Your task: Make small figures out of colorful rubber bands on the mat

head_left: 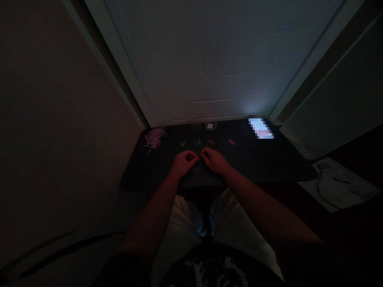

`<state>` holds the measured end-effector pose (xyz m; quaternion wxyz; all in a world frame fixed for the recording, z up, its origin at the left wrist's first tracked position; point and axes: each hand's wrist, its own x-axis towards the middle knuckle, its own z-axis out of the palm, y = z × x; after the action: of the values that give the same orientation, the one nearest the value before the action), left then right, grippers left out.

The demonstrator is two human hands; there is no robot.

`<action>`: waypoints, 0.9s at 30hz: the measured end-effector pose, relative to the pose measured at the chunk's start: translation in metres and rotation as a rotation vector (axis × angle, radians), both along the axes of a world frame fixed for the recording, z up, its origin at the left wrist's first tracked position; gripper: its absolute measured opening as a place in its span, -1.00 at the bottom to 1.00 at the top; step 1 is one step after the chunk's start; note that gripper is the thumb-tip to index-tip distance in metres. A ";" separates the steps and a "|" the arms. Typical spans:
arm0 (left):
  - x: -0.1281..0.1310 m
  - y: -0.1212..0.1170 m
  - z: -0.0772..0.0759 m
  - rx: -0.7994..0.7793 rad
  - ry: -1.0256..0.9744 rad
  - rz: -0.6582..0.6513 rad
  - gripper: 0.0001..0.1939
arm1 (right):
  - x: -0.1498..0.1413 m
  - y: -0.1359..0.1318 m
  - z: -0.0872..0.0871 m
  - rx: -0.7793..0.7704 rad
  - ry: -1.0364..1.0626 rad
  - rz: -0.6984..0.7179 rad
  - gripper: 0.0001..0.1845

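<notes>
My left hand (184, 162) is over the front middle of the dark table (257, 165), with thumb and forefinger pinched together. Close beside it, my right hand (214, 160) has its fingers curled closed. The fingertips nearly meet; what they hold, if anything, is too small and dark to make out. A few thin pale pieces (195, 169) lie on the tabletop between the wrists. Beyond the hands are small heaps of thin pieces: a pale heap (183, 143), a bluish heap (197, 142), a reddish heap (211, 142) and a pink heap (230, 142).
A large tangled pile of thin pinkish, mixed-colour pieces (154, 138) lies at the table's far left. Along the back edge sits a small round clear container (210, 126) with a white square. A glowing, blurred-out screen (261, 128) lies at the back right. A pale panel (179, 59) rises behind.
</notes>
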<state>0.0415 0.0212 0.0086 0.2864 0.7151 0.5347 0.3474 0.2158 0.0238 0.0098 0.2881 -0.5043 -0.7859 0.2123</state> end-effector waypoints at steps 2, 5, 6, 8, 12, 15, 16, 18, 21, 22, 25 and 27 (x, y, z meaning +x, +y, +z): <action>0.000 0.000 0.000 0.005 -0.003 0.000 -0.78 | 0.000 0.000 0.000 0.002 0.000 0.004 -0.86; 0.000 -0.001 0.000 0.010 -0.006 -0.005 -0.75 | 0.000 0.000 -0.001 0.006 -0.010 0.004 -0.86; 0.000 -0.002 0.001 0.009 -0.006 -0.007 -0.75 | 0.000 0.000 -0.001 0.006 -0.016 0.006 -0.86; 0.000 -0.002 0.001 0.006 -0.006 -0.022 -0.75 | 0.000 0.000 -0.001 0.008 -0.026 0.007 -0.86; 0.001 -0.002 0.002 0.009 -0.006 -0.028 -0.74 | 0.000 0.000 -0.002 0.019 -0.039 0.015 -0.86; 0.001 -0.002 0.002 0.015 0.003 -0.014 -0.76 | 0.000 0.001 -0.002 0.016 -0.057 0.023 -0.86; 0.001 -0.002 0.002 0.016 0.007 -0.012 -0.76 | 0.000 0.000 -0.001 0.017 -0.059 0.024 -0.86; 0.001 -0.002 0.001 0.016 0.014 -0.006 -0.77 | 0.000 0.000 -0.001 0.015 -0.056 0.023 -0.86; 0.000 -0.002 0.001 0.009 0.019 -0.009 -0.78 | 0.000 0.000 0.000 0.002 -0.037 0.021 -0.86; 0.000 -0.002 0.001 0.005 0.018 -0.013 -0.78 | 0.000 -0.001 0.000 -0.003 -0.027 0.022 -0.86; 0.000 -0.002 0.001 0.000 0.008 -0.024 -0.80 | 0.001 -0.001 0.000 -0.013 0.011 0.027 -0.84; 0.000 -0.002 0.001 0.000 0.003 -0.020 -0.80 | 0.001 -0.001 -0.001 -0.019 0.029 0.027 -0.82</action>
<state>0.0416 0.0195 0.0097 0.2889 0.7209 0.5280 0.3435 0.2165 0.0229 0.0088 0.2916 -0.4933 -0.7863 0.2311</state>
